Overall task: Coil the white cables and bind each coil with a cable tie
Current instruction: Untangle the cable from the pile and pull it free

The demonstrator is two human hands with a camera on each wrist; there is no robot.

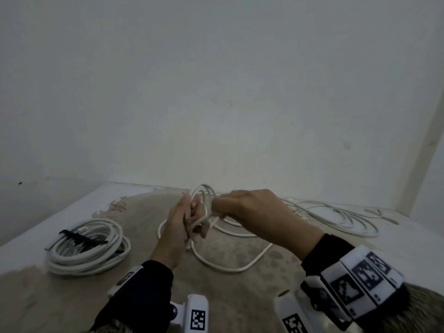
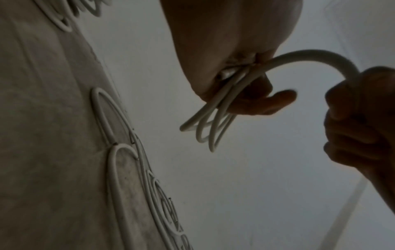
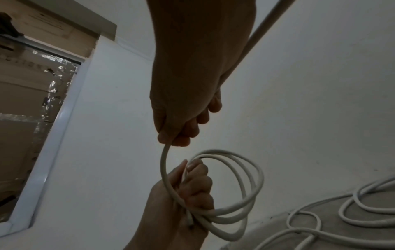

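Grey floor (image 1: 240, 284), hands coiling white cable (image 3: 241, 191)

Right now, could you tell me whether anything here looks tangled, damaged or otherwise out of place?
Nothing looks damaged. The left hand grips a neat small coil, fed by the right hand. Loose white cable sprawls unevenly to the right, not yet coiled; the bundle on the left looks tidy.

Smooth white plastic cable on a rough, matt floor

The cable (image 3: 233, 194) has a smooth, matt white plastic skin. The bound coil (image 1: 89, 246) looks the same, with a black plastic tie (image 1: 81, 239) across it. The floor (image 1: 240, 284) is rough, dull grey-brown and stained, like bare cement. The wall (image 1: 216, 92) is matt white paint. The sleeves (image 1: 149, 282) are dark cloth.
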